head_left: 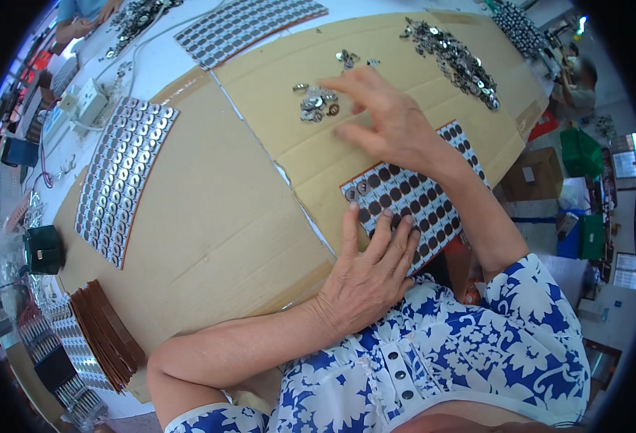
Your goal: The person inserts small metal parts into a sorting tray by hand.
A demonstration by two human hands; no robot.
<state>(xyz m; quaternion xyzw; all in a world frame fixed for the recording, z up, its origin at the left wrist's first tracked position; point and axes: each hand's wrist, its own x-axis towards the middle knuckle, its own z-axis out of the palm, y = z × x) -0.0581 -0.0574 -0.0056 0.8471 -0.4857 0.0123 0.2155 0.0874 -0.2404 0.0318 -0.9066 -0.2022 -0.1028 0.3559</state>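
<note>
A sheet with rows of dark round spots on a white and blue ground lies at the table's near edge, in front of me. My left hand rests on its near left part with the fingers spread. Small metal pieces sit on the sheet's far left corner. Beyond the sheet, my right hand hovers beside a small heap of silvery round metal parts, its thumb and forefinger apart and slightly blurred. Nothing shows between them. Part of the sheet is hidden under my right forearm.
Brown cardboard covers the table. A larger heap of metal parts lies far right. Another sheet, bearing silvery rings, is at left, near a stack of brown boards and a power strip. Another person's hand shows far left.
</note>
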